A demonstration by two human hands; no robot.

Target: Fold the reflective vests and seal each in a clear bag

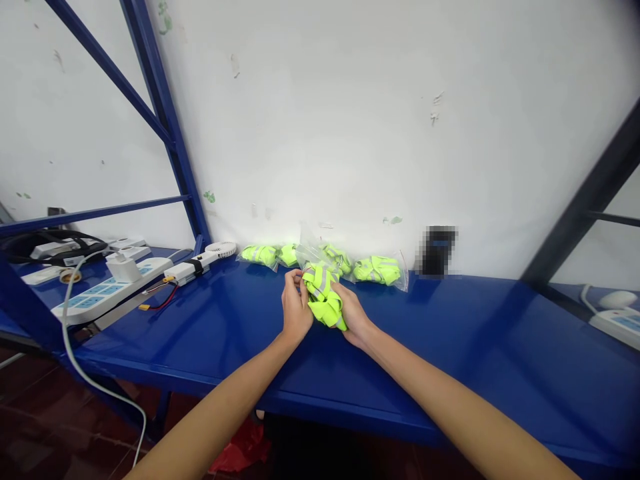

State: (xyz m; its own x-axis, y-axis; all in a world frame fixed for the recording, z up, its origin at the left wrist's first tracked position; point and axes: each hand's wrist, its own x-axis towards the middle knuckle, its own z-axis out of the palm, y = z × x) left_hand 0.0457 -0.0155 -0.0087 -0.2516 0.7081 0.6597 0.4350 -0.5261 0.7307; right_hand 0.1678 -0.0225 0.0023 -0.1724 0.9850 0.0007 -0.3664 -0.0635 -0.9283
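Observation:
A crumpled neon-yellow reflective vest (325, 297) with silver-grey bands is bunched up between my two hands, over the blue shelf (240, 333). My left hand (296, 303) grips its left side with bent fingers. On the right side my right hand (353, 313) holds it, with the fingertips partly hidden behind the cloth. Right behind it, a clear plastic bag (310, 250) sticks up. Further bundles of the same yellow cloth lie along the wall in clear bags, among them a left bagged vest (260, 255) and a right bagged vest (377, 270).
To the left lie a white power strip (107, 290) with a plugged-in charger (123, 268), a small white fan (220, 250) and a cable with a yellow connector (145, 307). A blurred black object (437, 252) leans on the wall. Blue frame posts (170, 127) rise at the left.

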